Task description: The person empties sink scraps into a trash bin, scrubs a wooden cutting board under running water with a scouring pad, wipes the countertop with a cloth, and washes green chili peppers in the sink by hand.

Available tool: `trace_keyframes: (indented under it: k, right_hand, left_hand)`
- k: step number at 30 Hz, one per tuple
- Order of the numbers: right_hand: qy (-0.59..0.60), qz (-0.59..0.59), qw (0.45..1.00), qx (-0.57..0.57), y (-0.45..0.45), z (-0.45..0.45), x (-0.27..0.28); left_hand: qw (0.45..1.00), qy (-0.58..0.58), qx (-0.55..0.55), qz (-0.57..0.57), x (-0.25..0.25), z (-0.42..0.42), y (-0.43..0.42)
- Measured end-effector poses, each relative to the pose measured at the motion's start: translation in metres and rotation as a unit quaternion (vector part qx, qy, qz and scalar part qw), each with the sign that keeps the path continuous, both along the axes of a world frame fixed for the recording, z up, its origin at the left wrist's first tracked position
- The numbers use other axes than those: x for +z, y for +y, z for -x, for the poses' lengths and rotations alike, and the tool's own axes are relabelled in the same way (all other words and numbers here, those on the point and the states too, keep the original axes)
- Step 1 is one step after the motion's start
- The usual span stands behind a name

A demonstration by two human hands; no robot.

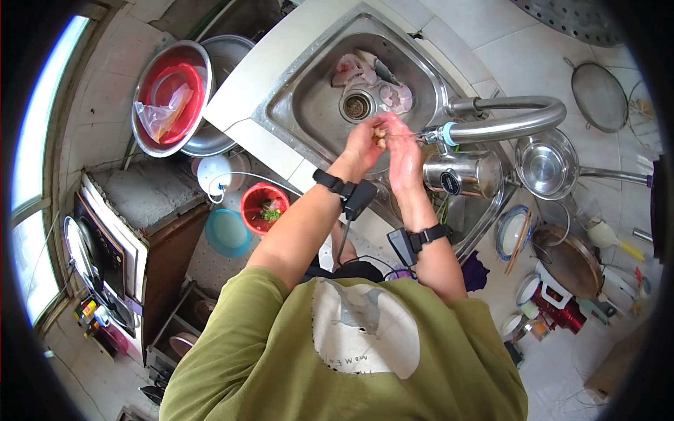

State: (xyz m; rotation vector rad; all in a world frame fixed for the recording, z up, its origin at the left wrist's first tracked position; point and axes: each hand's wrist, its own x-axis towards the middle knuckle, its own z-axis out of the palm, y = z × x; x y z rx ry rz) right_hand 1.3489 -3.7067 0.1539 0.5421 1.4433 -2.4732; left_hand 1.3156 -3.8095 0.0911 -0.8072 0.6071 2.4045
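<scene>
Both hands are over the near part of a steel sink point(307, 105), close to the faucet spout point(437, 135). My left hand point(366, 142) has its fingers curled around small pale pieces point(381, 136) that I cannot make out clearly. Beside it, under the spout, my right hand point(402, 144) is wet, with its palm up and fingers stretched out. Past the hands, pieces of raw fish point(354, 71) lie in the basin around the drain point(356, 106).
A steel pot point(460, 173) stands right of my right hand, with a saucepan point(545, 165) beyond it. Left of the counter point(242, 91) are a red basin point(188, 77), a red bucket point(247, 210) and a blue basin point(228, 234).
</scene>
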Motion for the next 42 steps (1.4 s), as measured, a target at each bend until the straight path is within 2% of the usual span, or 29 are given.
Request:
trace_keyframes:
  k: [1, 2, 3, 5, 6, 7, 8, 9, 11, 13, 14, 15, 16, 17, 20, 21, 22, 23, 25, 27, 29, 32, 33, 34, 36, 37, 39, 40, 42]
  right_hand:
    - [0.042, -0.055, 0.997, -0.038, -0.001, -0.002, 0.004]
    - [0.006, -0.113, 0.985, -0.132, -0.007, -0.003, 0.006]
    - [0.006, -0.112, 0.985, -0.131, -0.003, -0.001, -0.008]
    - [-0.113, 0.087, 0.969, -0.2, 0.014, 0.003, -0.05]
    - [-0.142, 0.162, 0.959, -0.186, 0.018, 0.004, -0.054]
    - [-0.141, 0.189, 0.961, -0.147, 0.018, 0.0, -0.046]
    - [-0.128, 0.197, 0.966, -0.106, 0.017, -0.006, -0.036]
    - [-0.111, 0.187, 0.973, -0.075, 0.014, -0.011, -0.029]
    - [-0.069, 0.152, 0.986, -0.005, 0.008, -0.02, -0.021]
    - [-0.028, 0.097, 0.993, 0.053, 0.002, -0.019, -0.018]
    - [-0.012, 0.083, 0.994, 0.075, -0.004, -0.015, -0.018]
    - [-0.058, 0.086, 0.991, 0.085, -0.011, -0.007, -0.006]
    - [-0.093, 0.127, 0.982, 0.103, -0.007, 0.008, -0.04]
    - [-0.131, 0.163, 0.971, 0.119, -0.004, 0.023, -0.075]
    - [-0.157, 0.084, 0.976, 0.127, -0.009, 0.027, -0.058]
    - [-0.178, -0.025, 0.973, 0.148, -0.013, 0.028, -0.048]
    - [-0.196, -0.134, 0.957, 0.166, -0.017, 0.026, -0.042]
    - [-0.194, -0.134, 0.957, 0.171, -0.018, 0.024, -0.045]
    - [-0.199, -0.247, 0.923, 0.218, -0.022, 0.022, -0.051]
    - [-0.158, -0.283, 0.919, 0.227, -0.034, 0.016, -0.048]
    - [-0.118, -0.318, 0.912, 0.23, -0.045, 0.005, -0.049]
    - [-0.075, -0.361, 0.901, 0.228, -0.062, -0.01, -0.058]
    - [-0.032, -0.42, 0.878, 0.227, -0.071, -0.016, -0.055]
    - [0.01, -0.478, 0.85, 0.224, -0.077, -0.022, -0.052]
    - [-0.005, -0.491, 0.842, 0.222, -0.085, -0.02, -0.05]
    - [-0.016, -0.502, 0.836, 0.221, -0.087, -0.018, -0.05]
    - [-0.012, -0.507, 0.834, 0.218, -0.087, -0.016, -0.053]
    - [-0.012, -0.499, 0.839, 0.217, -0.088, -0.016, -0.052]
    - [-0.021, -0.494, 0.841, 0.219, -0.087, -0.017, -0.053]
  left_hand:
    - [1.0, 0.001, 0.002, 0.001, 0.008, 0.0, 0.007]
    - [1.0, 0.0, 0.014, 0.022, 0.017, 0.0, 0.016]
    - [0.999, -0.002, 0.026, 0.043, 0.024, -0.001, 0.023]
    - [0.996, 0.014, 0.018, 0.081, 0.03, -0.007, 0.036]
    - [0.937, 0.149, -0.051, 0.312, 0.028, -0.012, 0.043]
    - [0.803, 0.27, -0.115, 0.519, 0.037, -0.02, 0.044]
    - [0.72, 0.319, -0.124, 0.604, 0.045, -0.03, 0.044]
    - [0.74, 0.335, -0.115, 0.572, 0.059, -0.035, 0.037]
    - [0.698, 0.412, -0.099, 0.577, 0.077, -0.045, 0.02]
    - [0.718, 0.446, -0.105, 0.524, 0.085, -0.046, -0.003]
    - [0.729, 0.434, -0.103, 0.519, 0.091, -0.046, -0.017]
    - [0.74, 0.423, -0.101, 0.514, 0.098, -0.046, -0.034]
    - [0.755, 0.401, -0.079, 0.512, 0.104, -0.043, -0.052]
    - [0.749, 0.394, -0.071, 0.527, 0.105, -0.038, -0.075]
    - [0.712, 0.318, -0.015, 0.626, 0.098, -0.012, -0.166]
    - [0.706, 0.297, 0.026, 0.642, 0.089, -0.001, -0.203]
    - [0.667, 0.29, 0.051, 0.684, 0.083, 0.01, -0.245]
    - [0.627, 0.281, 0.074, 0.723, 0.078, 0.02, -0.289]
    - [0.633, 0.189, 0.117, 0.742, 0.06, 0.036, -0.366]
    - [0.554, 0.154, 0.118, 0.809, 0.007, 0.05, -0.453]
    - [0.505, 0.05, 0.044, 0.86, 0.014, 0.053, -0.491]
    - [0.429, 0.014, -0.028, 0.903, -0.016, 0.067, -0.544]
    - [0.393, 0.001, -0.042, 0.918, -0.028, 0.07, -0.554]
    - [0.395, 0.002, -0.046, 0.917, -0.037, 0.072, -0.564]
    - [0.357, 0.009, -0.118, 0.927, -0.052, 0.081, -0.582]
    - [0.359, 0.01, -0.118, 0.926, -0.05, 0.085, -0.585]
    - [0.319, -0.05, -0.23, 0.918, -0.055, 0.09, -0.592]
    - [0.322, -0.073, -0.27, 0.905, -0.064, 0.09, -0.601]
    - [0.273, -0.075, -0.271, 0.92, -0.072, 0.088, -0.609]
